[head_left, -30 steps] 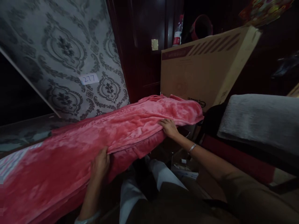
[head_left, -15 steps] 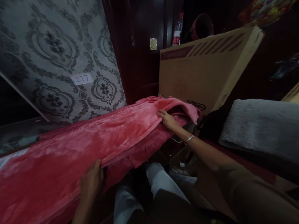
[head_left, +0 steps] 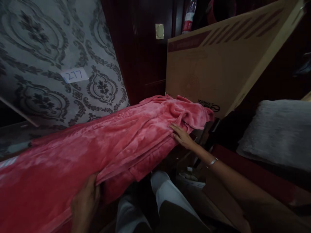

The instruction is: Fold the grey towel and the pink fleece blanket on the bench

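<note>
A pink-red plush blanket [head_left: 107,139] stretches in folds from the lower left to the cardboard box, its far right end bunched up. At its near edge my left hand [head_left: 85,200] is closed, with the edge pinched between thumb and fingers. My right hand [head_left: 182,137], with a silver bracelet on the wrist, rests on the blanket near the bunched end. Its fingers are stretched out over the cloth; the thumb is hard to make out. What lies under the blanket is hidden.
Behind the blanket's far end stands a large cardboard box [head_left: 206,68], with a bottle [head_left: 189,20] beyond its top edge. A grey plush item [head_left: 279,132] lies at the right. Below, a small open box [head_left: 191,179] sits near my legs. Patterned wallpaper [head_left: 46,58] borders the left.
My right hand has laid the lifted blanket fold down, and the opening under it has collapsed into creases. My left hand keeps hold of the edge. The view has shifted slightly.
</note>
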The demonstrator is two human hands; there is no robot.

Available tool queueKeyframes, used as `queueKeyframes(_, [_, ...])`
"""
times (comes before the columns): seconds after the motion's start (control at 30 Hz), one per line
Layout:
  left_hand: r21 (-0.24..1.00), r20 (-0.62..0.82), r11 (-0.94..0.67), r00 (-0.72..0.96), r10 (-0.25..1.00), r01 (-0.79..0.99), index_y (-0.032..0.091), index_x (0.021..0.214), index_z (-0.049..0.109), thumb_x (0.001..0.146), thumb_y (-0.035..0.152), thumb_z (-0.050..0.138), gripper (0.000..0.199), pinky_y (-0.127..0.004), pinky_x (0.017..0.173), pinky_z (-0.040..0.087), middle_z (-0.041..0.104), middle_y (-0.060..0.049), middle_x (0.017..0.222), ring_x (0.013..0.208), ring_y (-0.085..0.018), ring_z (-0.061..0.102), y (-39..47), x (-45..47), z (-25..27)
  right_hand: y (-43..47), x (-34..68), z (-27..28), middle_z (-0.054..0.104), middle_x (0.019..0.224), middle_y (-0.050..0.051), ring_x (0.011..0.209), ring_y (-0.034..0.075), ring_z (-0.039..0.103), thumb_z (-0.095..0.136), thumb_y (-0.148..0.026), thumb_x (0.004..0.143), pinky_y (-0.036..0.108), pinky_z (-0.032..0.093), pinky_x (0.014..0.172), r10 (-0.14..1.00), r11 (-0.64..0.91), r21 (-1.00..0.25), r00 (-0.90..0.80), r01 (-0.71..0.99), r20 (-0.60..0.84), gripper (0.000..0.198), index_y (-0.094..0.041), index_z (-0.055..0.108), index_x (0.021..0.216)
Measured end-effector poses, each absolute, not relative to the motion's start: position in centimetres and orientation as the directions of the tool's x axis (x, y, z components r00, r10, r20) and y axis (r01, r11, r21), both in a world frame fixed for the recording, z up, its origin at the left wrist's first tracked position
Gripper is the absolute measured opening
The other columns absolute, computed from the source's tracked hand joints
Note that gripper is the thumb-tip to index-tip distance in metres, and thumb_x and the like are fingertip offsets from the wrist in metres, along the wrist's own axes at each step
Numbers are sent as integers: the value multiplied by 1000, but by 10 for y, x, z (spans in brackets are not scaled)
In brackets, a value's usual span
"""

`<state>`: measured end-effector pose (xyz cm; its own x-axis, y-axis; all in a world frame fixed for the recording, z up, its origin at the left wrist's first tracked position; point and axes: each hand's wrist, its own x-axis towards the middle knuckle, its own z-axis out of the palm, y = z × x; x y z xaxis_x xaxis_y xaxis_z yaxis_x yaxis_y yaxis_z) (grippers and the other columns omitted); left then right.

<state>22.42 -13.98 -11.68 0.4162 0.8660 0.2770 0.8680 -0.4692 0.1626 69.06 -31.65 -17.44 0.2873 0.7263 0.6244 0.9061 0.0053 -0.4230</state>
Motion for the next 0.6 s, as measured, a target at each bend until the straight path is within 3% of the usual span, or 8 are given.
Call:
queueKeyframes(0.07, [215,270,-473,413,870,855,21,123,65,97,31,39,38,-31,65,44,74,-11,108,87,-24,69,-134,220,-123,-326,693,-179,36,162,14,147,28,38,47,-20,85,58,36,116,737,-33,-387,284,921,613,73,-21,38,158])
queueKeyframes(0.13, [257,309,-460,378,872,850,23,123,65,98,35,37,39,-31,64,43,74,-9,102,84,-24,68,-128,218,-130,-333,698,-183,42,158,16,144,30,42,49,-17,78,59,37,114,731,-100,-350,307,931,609,81,-19,37,158])
queueKeyframes(0.3, [311,377,-415,289,880,855,25,119,65,96,40,36,40,-32,63,43,72,-7,94,76,-24,65,-124,219,-138,-331,716,-179,56,144,17,132,30,54,48,-8,76,50,48,106,710,-243,-270,361,932,605,73,-13,48,149])
queueKeyframes(0.4, [353,361,-396,267,894,848,22,121,63,95,39,35,42,-33,62,44,67,-7,84,68,-23,60,-118,208,-136,-327,727,-172,61,140,15,128,26,57,42,-2,79,44,50,106,705,-285,-287,402,915,583,65,-15,59,140])
queueKeyframes(0.5, [322,422,-423,271,865,847,21,125,59,94,41,34,44,-34,57,42,65,-8,84,63,-22,55,-102,185,-138,-330,740,-172,62,138,13,127,24,59,40,-2,84,44,51,106,685,-291,-316,427,903,590,60,-18,63,137])
queueKeyframes(0.6, [257,474,-533,376,797,806,24,119,59,91,41,38,39,-35,57,45,66,-10,93,71,-25,59,-89,166,-143,-339,750,-179,62,140,12,129,23,58,40,-1,84,46,50,107,673,-298,-295,419,908,609,61,-19,63,138])
